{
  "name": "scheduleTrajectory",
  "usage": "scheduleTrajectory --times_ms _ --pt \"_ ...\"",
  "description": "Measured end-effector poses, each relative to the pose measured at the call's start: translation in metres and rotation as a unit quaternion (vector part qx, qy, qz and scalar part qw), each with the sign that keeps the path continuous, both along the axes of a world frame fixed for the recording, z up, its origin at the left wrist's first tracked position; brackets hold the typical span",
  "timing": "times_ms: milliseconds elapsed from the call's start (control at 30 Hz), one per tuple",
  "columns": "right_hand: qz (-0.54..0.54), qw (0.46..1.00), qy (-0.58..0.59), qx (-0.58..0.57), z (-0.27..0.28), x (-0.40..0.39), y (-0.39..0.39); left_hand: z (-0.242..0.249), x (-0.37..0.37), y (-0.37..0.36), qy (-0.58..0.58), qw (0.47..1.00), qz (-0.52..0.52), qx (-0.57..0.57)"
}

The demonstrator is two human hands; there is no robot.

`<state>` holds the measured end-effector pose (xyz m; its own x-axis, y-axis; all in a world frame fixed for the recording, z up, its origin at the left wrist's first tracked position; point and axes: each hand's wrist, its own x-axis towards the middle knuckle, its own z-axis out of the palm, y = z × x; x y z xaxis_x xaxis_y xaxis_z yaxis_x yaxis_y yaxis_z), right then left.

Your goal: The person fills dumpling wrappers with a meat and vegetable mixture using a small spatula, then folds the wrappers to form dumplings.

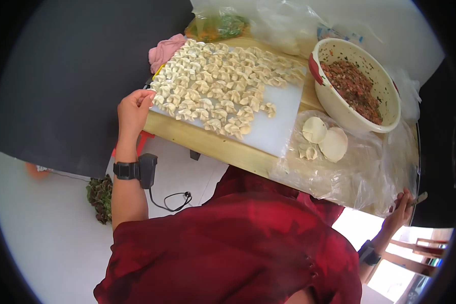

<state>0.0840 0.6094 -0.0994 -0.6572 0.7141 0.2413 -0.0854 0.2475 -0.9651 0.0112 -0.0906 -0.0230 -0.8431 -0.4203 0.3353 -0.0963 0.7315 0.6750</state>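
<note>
Left hand [136,109]: fingertips together at the white board's [268,137] left edge, beside the outermost dumplings [218,88]; whether anything is pinched, cannot tell. Right hand [402,209]: fingers curled round a slim utensil [419,198], at the right end of the wooden table [197,139]. Dumplings: many, in close rows on the board. Round wrappers [333,145]: on clear plastic [319,177], right of the board, one small folded piece [308,151] beside them. Cream bowl [334,104]: behind the wrappers, containing minced filling [352,83]. Pink cloth [166,53]: at the board's far left corner.
</note>
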Motion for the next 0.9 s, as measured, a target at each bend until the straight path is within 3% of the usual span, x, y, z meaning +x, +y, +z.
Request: scheduleTrajectory --times_ms 233,467,633,833,900 --pt "-0.021 0.999 -0.005 0.045 -0.005 -0.004 -0.001 -0.018 0.003 0.044 0.015 0.994 -0.110 0.024" --pt "0.132 0.984 -0.118 0.005 -0.020 -0.040 0.007 -0.021 0.008 0.082 0.008 0.980 -0.198 0.015" --pt "0.144 0.979 -0.141 0.021 0.007 -0.044 -0.012 -0.015 0.015 0.109 0.009 0.972 -0.233 -0.022" --pt "0.057 0.991 -0.066 0.104 0.019 -0.028 -0.015 -0.015 0.022 0.137 0.015 0.958 -0.285 -0.033" --pt "0.069 0.988 0.025 0.135 0.008 -0.026 -0.004 -0.017 0.021 0.142 0.024 0.959 -0.282 -0.022"
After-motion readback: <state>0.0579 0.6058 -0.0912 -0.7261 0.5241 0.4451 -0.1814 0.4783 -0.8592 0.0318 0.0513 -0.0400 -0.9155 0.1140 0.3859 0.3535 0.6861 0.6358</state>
